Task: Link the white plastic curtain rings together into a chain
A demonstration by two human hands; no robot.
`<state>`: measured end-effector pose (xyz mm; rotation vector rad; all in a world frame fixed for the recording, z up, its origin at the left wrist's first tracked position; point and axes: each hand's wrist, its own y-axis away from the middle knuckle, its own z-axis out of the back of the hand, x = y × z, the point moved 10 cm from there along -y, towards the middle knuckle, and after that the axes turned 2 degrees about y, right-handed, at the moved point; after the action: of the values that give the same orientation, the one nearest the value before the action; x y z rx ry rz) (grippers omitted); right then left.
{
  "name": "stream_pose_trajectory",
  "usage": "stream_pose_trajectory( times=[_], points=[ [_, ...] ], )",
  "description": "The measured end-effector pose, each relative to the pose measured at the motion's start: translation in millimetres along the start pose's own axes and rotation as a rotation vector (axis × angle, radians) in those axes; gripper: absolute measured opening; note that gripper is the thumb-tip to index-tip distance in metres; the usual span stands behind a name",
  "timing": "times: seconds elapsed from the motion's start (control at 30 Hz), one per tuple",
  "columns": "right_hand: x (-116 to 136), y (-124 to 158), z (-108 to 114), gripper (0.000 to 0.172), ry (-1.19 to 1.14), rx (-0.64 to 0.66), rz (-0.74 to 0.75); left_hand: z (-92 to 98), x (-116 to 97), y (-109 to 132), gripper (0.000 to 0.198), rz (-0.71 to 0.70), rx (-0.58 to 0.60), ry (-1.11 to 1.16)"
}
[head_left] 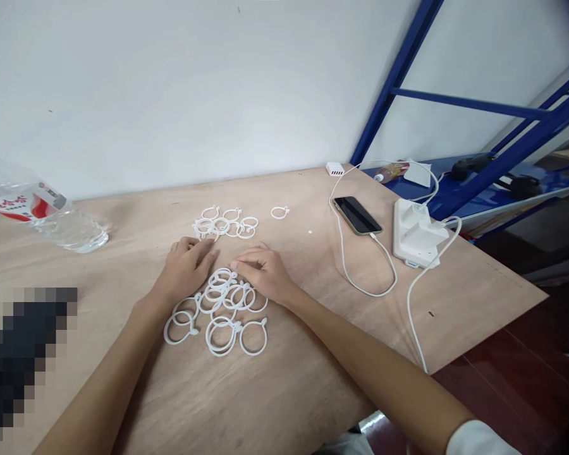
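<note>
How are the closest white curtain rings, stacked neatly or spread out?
Spread out: the closest white curtain rings lie loosely on the wooden table, some overlapping, others poking out at the edges.

Free tabletop (pixel 246 404) before nearer rings (pixel 225 291), cable loop (pixel 370 294) obstructing right

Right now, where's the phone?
Head view, right of centre: the phone lies on the table, just left of the white power strip; the right hand is farther left.
</note>
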<state>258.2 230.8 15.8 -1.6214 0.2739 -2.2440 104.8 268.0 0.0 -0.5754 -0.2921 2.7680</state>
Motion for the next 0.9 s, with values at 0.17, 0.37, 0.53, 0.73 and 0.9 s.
stream_pose_trajectory(
  times=[0.17, 0.37, 0.53, 0.73, 0.9],
  points=[
    [-8.3, -1.1, 4.7, 0.023, 0.018, -0.055, -0.041, 6.9, -5.2, -0.3, 0.042, 0.039, 0.050, 0.078],
    [-13.8, 0.0, 7.3, 0.019, 0.018, -0.096, -0.069, 10.7, -11.2, 0.8, 0.034, -0.003, -0.015, 0.078],
    [-33.0, 1.3, 18.5, 0.015, -0.068, -0.214, -0.221, 15.1, -41.7, 2.0, 0.018, -0.203, -0.003, 0.206],
    [-34.6, -2.3, 18.3, 0.021, -0.291, -0.207, -0.237, 20.1, -80.2, 6.2, 0.014, -0.340, 0.093, 0.303],
    [-27.9, -1.8, 20.0, 0.021, -0.357, -0.209, -0.196, 21.3, -89.0, 7.6, 0.015, -0.355, 0.120, 0.316]
  ],
)
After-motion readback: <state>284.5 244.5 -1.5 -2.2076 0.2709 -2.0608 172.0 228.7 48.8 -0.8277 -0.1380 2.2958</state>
